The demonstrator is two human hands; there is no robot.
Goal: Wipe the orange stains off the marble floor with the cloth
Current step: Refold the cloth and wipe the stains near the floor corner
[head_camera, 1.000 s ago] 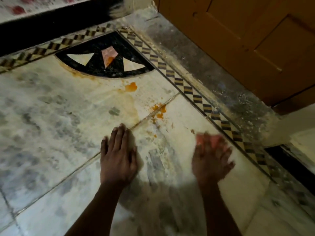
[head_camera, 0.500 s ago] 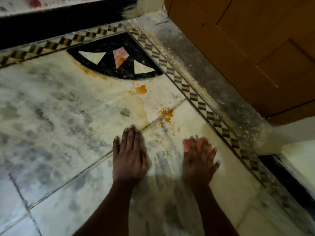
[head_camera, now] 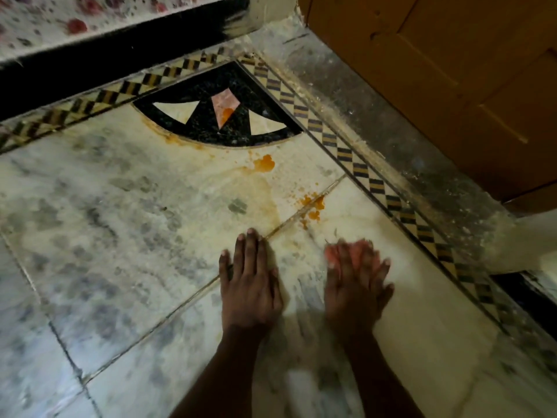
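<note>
My left hand [head_camera: 248, 282] lies flat on the marble floor [head_camera: 120, 221], fingers together, holding nothing. My right hand [head_camera: 358, 282] is blurred and presses a pink cloth [head_camera: 346, 251] against the floor; only the cloth's far edge shows past the fingertips. Orange stains sit ahead of both hands: a blob [head_camera: 264, 163] below the black inlay, a cluster [head_camera: 313, 206] on the tile joint, a spot [head_camera: 226, 112] on the pink inlay piece, and a faint orange smear [head_camera: 265, 200] between them.
A black fan-shaped inlay [head_camera: 217, 128] fills the floor's corner, framed by a checkered border strip [head_camera: 370, 182]. A dusty grey threshold [head_camera: 391, 140] and a wooden door [head_camera: 452, 70] lie to the right. A black skirting [head_camera: 90, 61] runs along the far wall.
My right hand with the cloth has slid left and then slightly back, staying near the left hand. The left hand stays planted. The camera has shifted, so the stains sit lower in view.
</note>
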